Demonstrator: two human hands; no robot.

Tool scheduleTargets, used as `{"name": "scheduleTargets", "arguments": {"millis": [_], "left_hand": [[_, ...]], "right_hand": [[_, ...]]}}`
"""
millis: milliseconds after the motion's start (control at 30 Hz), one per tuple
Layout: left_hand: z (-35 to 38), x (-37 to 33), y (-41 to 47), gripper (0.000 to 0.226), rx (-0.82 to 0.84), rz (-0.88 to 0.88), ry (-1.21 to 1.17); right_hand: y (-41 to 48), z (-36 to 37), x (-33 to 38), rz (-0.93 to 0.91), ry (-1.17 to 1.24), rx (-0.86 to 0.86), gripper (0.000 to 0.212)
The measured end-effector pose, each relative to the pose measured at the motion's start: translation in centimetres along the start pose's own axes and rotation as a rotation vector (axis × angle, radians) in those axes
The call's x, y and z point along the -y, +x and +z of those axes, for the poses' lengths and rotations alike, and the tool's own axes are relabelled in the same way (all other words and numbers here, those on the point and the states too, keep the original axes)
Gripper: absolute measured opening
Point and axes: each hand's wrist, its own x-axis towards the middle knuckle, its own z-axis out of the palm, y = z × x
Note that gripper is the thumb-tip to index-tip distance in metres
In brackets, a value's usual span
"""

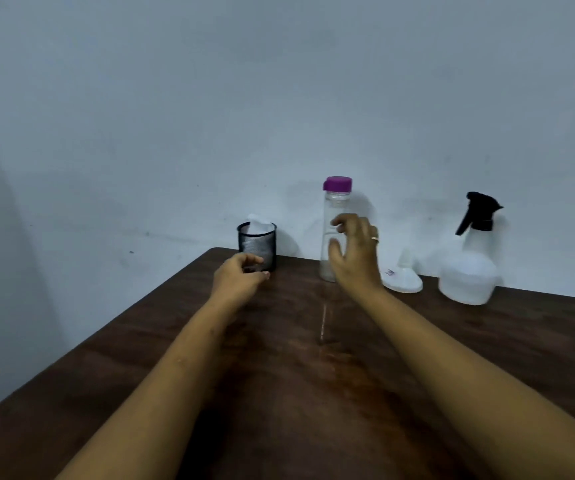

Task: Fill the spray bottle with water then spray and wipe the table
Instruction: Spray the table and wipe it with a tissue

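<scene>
A white spray bottle (469, 271) with a black trigger head stands at the back right of the dark wooden table (313, 393). A clear water bottle (335, 206) with a purple cap stands upright near the back edge. My right hand (355, 254) is just in front of it, fingers spread and curved, holding nothing. A white funnel (404, 277) lies mouth down between the two bottles. My left hand (239, 277) hovers low over the table in front of a black mesh cup (257, 245) with white tissue inside, fingers loosely curled and empty.
A plain pale wall rises right behind the table's back edge. The table's left edge runs diagonally from the back corner near the mesh cup toward the bottom left.
</scene>
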Motion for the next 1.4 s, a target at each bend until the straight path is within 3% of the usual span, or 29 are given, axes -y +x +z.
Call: {"name": "scheduleTargets", "arguments": {"millis": [100, 200, 500, 633, 733, 800, 967, 1167, 1333, 1400], "left_hand": [[-1.8, 1.0, 0.7, 0.023, -0.026, 0.012, 0.025], [-2.5, 1.7, 1.3, 0.023, -0.026, 0.026, 0.038], [-3.2, 2.4, 2.6, 0.027, 0.029, 0.066, 0.048], [-2.9, 2.7, 2.3, 0.027, 0.035, 0.051, 0.007], [-2.7, 2.5, 1.7, 0.027, 0.026, 0.025, -0.027], [-2.4, 1.9, 1.0, 0.027, 0.037, 0.012, -0.047], [-1.1, -1.3, -1.5, 0.041, 0.036, 0.069, -0.062], [-0.2, -7.5, -5.2, 0.063, 0.044, 0.159, -0.223], [3.3, -12.4, -10.9, 0.048, 0.412, 0.204, -0.434], [5.7, -14.0, -13.4, 0.056, 0.478, 0.188, -0.488]], "right_hand": [[1.1, 4.4, 1.9, 0.013, -0.055, 0.313, 0.027], [2.7, 7.7, 2.7, 0.049, -0.148, 0.501, 0.037], [6.3, 12.6, 1.1, 0.257, -0.384, 0.815, 0.062], [5.8, 12.3, 1.6, 0.242, -0.283, 0.659, 0.059], [5.7, 11.0, 3.1, 0.139, 0.031, 0.388, 0.047], [5.5, 9.2, 4.9, 0.168, 0.194, 0.209, 0.037], [5.6, 3.7, 8.6, 0.164, 0.316, -0.009, 0.03], [4.8, -5.2, 10.7, 0.213, 0.46, 0.032, 0.02], [2.2, -14.2, 10.7, 0.373, 0.534, 0.097, 0.012], [0.4, -18.2, 9.7, 0.501, 0.543, 0.103, 0.011]]}}
